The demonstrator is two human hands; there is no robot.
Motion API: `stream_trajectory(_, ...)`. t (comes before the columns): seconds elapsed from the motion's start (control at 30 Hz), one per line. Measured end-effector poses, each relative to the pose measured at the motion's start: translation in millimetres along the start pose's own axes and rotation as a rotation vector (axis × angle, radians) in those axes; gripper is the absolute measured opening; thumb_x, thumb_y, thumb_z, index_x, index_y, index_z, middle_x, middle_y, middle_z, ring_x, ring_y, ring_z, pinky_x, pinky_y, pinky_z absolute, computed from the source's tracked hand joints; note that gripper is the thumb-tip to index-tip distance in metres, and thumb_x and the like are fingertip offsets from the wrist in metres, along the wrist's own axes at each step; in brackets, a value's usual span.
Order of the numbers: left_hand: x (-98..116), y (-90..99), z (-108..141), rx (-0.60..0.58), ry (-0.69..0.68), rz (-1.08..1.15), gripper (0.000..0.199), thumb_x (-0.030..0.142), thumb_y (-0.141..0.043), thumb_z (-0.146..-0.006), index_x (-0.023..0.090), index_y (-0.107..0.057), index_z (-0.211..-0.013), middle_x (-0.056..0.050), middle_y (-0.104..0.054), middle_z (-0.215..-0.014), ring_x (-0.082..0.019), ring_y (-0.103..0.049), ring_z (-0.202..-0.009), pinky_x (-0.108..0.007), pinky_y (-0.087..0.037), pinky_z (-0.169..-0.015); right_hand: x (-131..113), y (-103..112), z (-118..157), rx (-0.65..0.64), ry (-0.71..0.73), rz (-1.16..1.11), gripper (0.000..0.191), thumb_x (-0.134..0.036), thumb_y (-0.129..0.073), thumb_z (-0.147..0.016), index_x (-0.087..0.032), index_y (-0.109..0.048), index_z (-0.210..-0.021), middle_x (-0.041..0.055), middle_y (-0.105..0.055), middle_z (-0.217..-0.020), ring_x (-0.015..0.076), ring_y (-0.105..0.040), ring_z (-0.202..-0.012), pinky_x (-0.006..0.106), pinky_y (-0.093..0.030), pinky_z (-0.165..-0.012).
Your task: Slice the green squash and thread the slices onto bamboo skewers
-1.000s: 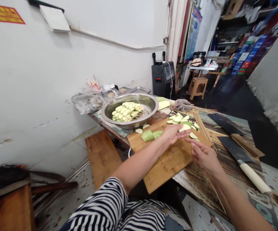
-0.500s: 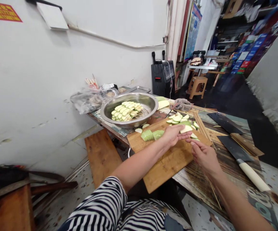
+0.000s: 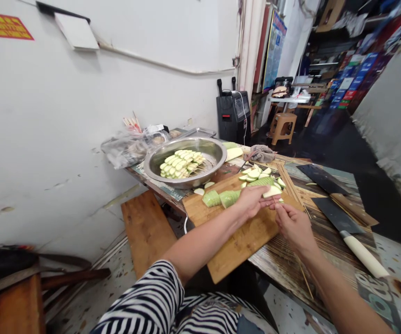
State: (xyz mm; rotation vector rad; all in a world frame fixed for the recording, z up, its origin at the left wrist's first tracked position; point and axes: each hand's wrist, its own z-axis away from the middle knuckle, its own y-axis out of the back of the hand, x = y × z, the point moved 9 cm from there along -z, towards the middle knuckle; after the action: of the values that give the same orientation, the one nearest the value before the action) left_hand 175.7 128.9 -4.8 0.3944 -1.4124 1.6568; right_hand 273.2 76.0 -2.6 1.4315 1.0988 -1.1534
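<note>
Above the wooden cutting board (image 3: 235,241), my left hand (image 3: 254,200) is closed on a pale green zucchini slice (image 3: 271,191). My right hand (image 3: 293,222) pinches a thin bamboo skewer (image 3: 304,277), whose long end trails back under my right forearm. The skewer's tip meets the slice at my left fingers; how deep it goes in is hidden. Cut zucchini chunks (image 3: 220,198) lie on the board left of my hands. More loose slices (image 3: 256,173) are heaped at its far edge. Several skewered slices (image 3: 181,163) rest in a steel basin (image 3: 186,182).
Two cleavers lie at the right, one with a pale handle (image 3: 366,254), one with a brown handle (image 3: 353,208). Bare skewers (image 3: 290,185) are bundled beside the board. A grey cloth (image 3: 262,153) and plastic bags (image 3: 127,146) lie farther back. A wooden bench (image 3: 148,232) stands left.
Both hands remain over the board, drawn slightly closer together, with the skewer nearer the slice. The camera view has shifted a little.
</note>
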Motion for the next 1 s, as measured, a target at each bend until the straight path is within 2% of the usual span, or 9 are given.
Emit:
stream_trajectory(0.1, 11.7, 5.0, -4.8, -0.006, -0.035, 0.050, 0.008, 0.013, -0.053, -0.084, 0.007, -0.058, -0.084, -0.011, -0.067, -0.076, -0.019, -0.068, -0.070, -0.034, -0.054, -0.076, 1.1, -4.5, 2.1, -0.042, -0.074, -0.046, 0.039, -0.053, -0.059, -0.074, -0.016, -0.060, -0.083, -0.0077, -0.037, -0.044, 0.0064, -0.030, -0.034, 0.021, -0.021, -0.034)
stream_trajectory(0.2, 26.9, 17.6, -10.7, 0.047, -0.090, 0.096, 0.014, 0.022, -0.054, -0.086, 0.009, -0.058, -0.088, -0.009, -0.067, -0.077, -0.018, -0.067, -0.068, -0.034, -0.055, -0.075, 0.2, -5.5, 3.7, -0.084, -0.068, -0.018, 0.040, -0.052, -0.059, -0.074, -0.015, -0.061, -0.088, -0.0076, -0.038, -0.044, 0.0071, -0.030, -0.032, 0.022, -0.021, -0.033)
stream_trajectory(0.3, 31.9, 22.8, -14.2, 0.055, -0.092, 0.108, 0.019, 0.028, -0.053, -0.087, 0.010, -0.059, -0.091, -0.009, -0.067, -0.079, -0.018, -0.067, -0.069, -0.036, -0.054, -0.076, -8.0, 1.8, 3.2, -0.044, 0.089, 0.151, 0.035, -0.048, -0.056, -0.077, -0.015, -0.064, -0.087, -0.0015, -0.053, -0.052, 0.0108, -0.044, -0.039, 0.025, -0.032, -0.038)
stream_trajectory(0.4, 35.5, 21.1, -13.3, 0.033, -0.132, 0.088, 0.021, 0.027, -0.050, -0.089, 0.010, -0.060, -0.096, -0.009, -0.067, -0.082, -0.016, -0.067, -0.068, -0.035, -0.053, -0.077, -21.7, 10.1, 7.7, 0.077, 0.327, 0.343, 0.025, -0.039, -0.055, -0.080, -0.018, -0.066, -0.082, 0.0040, -0.066, -0.074, 0.0158, -0.059, -0.061, 0.028, -0.045, -0.057)
stream_trajectory(0.47, 38.3, 16.1, -10.8, -0.010, -0.162, 0.100, 0.024, 0.027, -0.046, -0.090, 0.010, -0.061, -0.097, -0.010, -0.067, -0.085, -0.017, -0.067, -0.072, -0.036, -0.053, -0.080, -26.6, 10.5, 12.4, 0.128, 0.435, 0.409, 0.021, -0.035, -0.055, -0.082, -0.018, -0.066, -0.083, 0.0039, -0.068, -0.079, 0.0164, -0.061, -0.067, 0.028, -0.047, -0.064)
stream_trajectory(0.57, 43.4, 3.2, -4.7, -0.125, -0.189, 0.153, 0.032, 0.032, -0.041, -0.093, 0.007, -0.062, -0.094, -0.014, -0.067, -0.094, -0.021, -0.066, -0.087, -0.038, -0.050, -0.087, -30.4, 7.4, 17.6, 0.167, 0.524, 0.447, 0.018, -0.032, -0.054, -0.083, -0.018, -0.066, -0.084, 0.0033, -0.068, -0.078, 0.0156, -0.061, -0.066, 0.027, -0.047, -0.064)
stream_trajectory(0.67, 47.3, -6.1, 1.9, -0.196, -0.203, 0.166, 0.037, 0.036, -0.040, -0.093, 0.006, -0.062, -0.094, -0.017, -0.066, -0.098, -0.023, -0.064, -0.097, -0.040, -0.047, -0.092, -32.8, 5.9, 20.1, 0.202, 0.550, 0.462, 0.017, -0.031, -0.055, -0.084, -0.018, -0.066, -0.085, 0.0029, -0.068, -0.077, 0.0147, -0.061, -0.063, 0.026, -0.047, -0.062)
stream_trajectory(0.8, 48.1, -13.2, 7.7, -0.266, -0.205, 0.138, 0.034, 0.034, -0.040, -0.093, 0.008, -0.060, -0.102, -0.017, -0.065, -0.103, -0.025, -0.061, -0.103, -0.045, -0.044, -0.096, -35.1, 8.8, 22.0, 0.235, 0.551, 0.449, 0.017, -0.030, -0.055, -0.084, -0.017, -0.066, -0.085, 0.0029, -0.068, -0.077, 0.0144, -0.061, -0.063, 0.026, -0.047, -0.062)
stream_trajectory(1.0, 49.0, -9.0, 6.9, -0.246, -0.216, 0.034, 0.020, 0.025, -0.050, -0.089, 0.008, -0.061, -0.092, -0.014, -0.067, -0.095, -0.025, -0.064, -0.096, -0.046, -0.045, -0.094, -36.7, 10.2, 24.9, 0.246, 0.567, 0.455, 0.016, -0.030, -0.055, -0.084, -0.018, -0.066, -0.084, 0.0036, -0.069, -0.079, 0.0158, -0.062, -0.067, 0.026, -0.047, -0.064)
